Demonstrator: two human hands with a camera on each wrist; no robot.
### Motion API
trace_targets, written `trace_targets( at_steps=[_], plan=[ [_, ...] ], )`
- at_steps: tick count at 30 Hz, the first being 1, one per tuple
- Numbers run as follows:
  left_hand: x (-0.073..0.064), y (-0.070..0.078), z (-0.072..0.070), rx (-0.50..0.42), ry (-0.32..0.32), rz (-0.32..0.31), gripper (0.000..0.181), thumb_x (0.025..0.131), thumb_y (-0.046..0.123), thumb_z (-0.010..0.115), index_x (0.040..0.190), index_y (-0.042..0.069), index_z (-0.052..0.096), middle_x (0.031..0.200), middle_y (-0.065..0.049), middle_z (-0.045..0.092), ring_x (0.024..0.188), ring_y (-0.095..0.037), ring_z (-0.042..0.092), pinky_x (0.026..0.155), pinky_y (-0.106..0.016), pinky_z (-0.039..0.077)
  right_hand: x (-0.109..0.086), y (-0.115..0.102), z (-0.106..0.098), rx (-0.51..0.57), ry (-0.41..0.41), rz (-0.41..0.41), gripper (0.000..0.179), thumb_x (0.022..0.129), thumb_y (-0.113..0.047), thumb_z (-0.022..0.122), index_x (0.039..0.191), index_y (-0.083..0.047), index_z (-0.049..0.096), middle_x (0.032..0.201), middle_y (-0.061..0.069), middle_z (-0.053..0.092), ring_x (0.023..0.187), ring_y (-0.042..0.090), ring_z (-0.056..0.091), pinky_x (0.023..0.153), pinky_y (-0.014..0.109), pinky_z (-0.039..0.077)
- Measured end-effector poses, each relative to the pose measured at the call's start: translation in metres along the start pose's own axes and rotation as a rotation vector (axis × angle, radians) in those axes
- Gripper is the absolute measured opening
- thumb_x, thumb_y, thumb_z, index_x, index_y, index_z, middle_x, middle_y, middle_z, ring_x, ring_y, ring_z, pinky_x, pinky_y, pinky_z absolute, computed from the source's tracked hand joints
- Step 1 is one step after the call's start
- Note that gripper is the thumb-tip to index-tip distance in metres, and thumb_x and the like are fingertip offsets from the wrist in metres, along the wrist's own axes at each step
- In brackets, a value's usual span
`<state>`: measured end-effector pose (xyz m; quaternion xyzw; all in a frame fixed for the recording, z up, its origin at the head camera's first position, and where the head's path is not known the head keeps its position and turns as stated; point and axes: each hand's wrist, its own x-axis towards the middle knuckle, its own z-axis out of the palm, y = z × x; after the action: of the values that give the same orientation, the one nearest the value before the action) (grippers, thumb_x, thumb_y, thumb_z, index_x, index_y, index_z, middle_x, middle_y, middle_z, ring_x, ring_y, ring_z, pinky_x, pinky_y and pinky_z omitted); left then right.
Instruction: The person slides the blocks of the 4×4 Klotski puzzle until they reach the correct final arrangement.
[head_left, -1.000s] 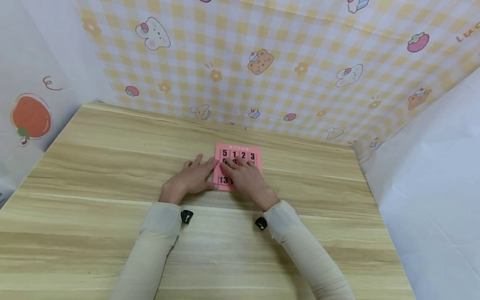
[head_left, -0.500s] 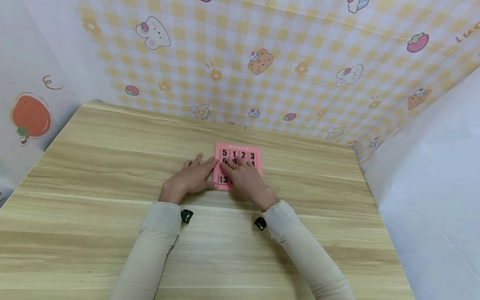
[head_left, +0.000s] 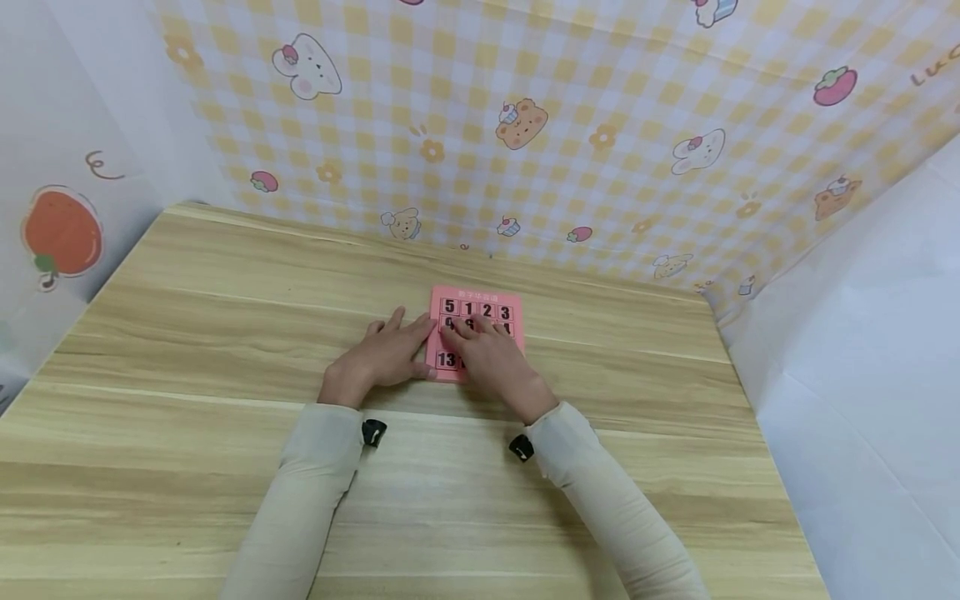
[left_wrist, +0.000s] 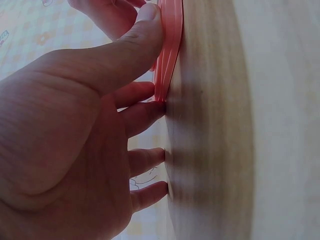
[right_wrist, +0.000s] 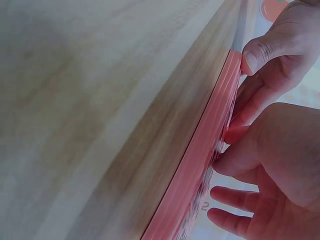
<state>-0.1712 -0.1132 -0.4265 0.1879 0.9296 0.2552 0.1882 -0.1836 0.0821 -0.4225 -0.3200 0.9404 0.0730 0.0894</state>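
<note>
A pink number slide puzzle [head_left: 512,302] lies flat on the wooden table in the head view, with tiles 5, 1, 2 and 3 showing along its top row. At its left edge, my left hand [head_left: 384,354] steadies it, with the thumb near the front corner and a finger on the side. Two left fingertips rest on the tabletop in the left wrist view. My right hand [head_left: 498,360] lies over the puzzle, fingertips on the middle tiles and hiding several of them. In the right wrist view the right fingers [right_wrist: 232,197] are fairly straight above the puzzle's face.
Wood-grained table [head_left: 225,333] extends around both arms. A yellow checked cloth [head_left: 465,125] with cartoon prints hangs behind it, and white sheeting [head_left: 847,400] borders the right side. A dark wrist device [head_left: 372,432] sits at each cuff.
</note>
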Motion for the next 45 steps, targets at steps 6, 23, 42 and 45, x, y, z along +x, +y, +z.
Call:
trace_targets(
  at_steps=[6,23,42,45],
  plan=[
    [0.0016,-0.0006,0.0001,0.004,-0.009,-0.004,0.083,0.094,0.04,0.066,0.158,0.007,0.024,0.164,-0.014,0.02,0.151,-0.044,-0.001,0.12,-0.062,0.008,-0.0003,0.0001,0.0015,-0.021,0.012,-0.011,0.047,0.106,-0.02,0.043,0.153,-0.022,0.04,0.158,0.003,0.038,0.144,0.033,0.036,0.113,0.054,0.037],
    [0.0023,-0.0008,0.001,0.008,-0.017,-0.006,0.082,0.094,0.039,0.065,0.157,0.007,0.024,0.164,-0.013,0.018,0.151,-0.044,-0.001,0.12,-0.063,0.007,-0.0025,-0.0005,0.0016,-0.047,0.02,-0.024,0.046,0.107,-0.021,0.041,0.153,-0.022,0.041,0.157,0.004,0.039,0.144,0.034,0.037,0.112,0.053,0.038],
    [0.0015,0.0008,0.001,0.005,-0.025,-0.018,0.084,0.094,0.039,0.066,0.158,0.007,0.022,0.165,-0.013,0.016,0.151,-0.043,-0.004,0.12,-0.062,0.005,-0.0057,-0.0022,0.0019,-0.032,0.019,-0.019,0.046,0.107,-0.024,0.042,0.153,-0.023,0.04,0.159,0.003,0.036,0.145,0.035,0.035,0.113,0.055,0.037],
    [0.0015,0.0008,0.0011,0.003,-0.026,-0.019,0.084,0.094,0.04,0.066,0.158,0.007,0.022,0.165,-0.013,0.015,0.151,-0.043,-0.004,0.12,-0.062,0.005,-0.0065,-0.0024,0.0016,-0.032,0.023,-0.021,0.046,0.107,-0.024,0.042,0.153,-0.023,0.04,0.159,0.004,0.037,0.145,0.035,0.036,0.112,0.054,0.038]
  ],
)
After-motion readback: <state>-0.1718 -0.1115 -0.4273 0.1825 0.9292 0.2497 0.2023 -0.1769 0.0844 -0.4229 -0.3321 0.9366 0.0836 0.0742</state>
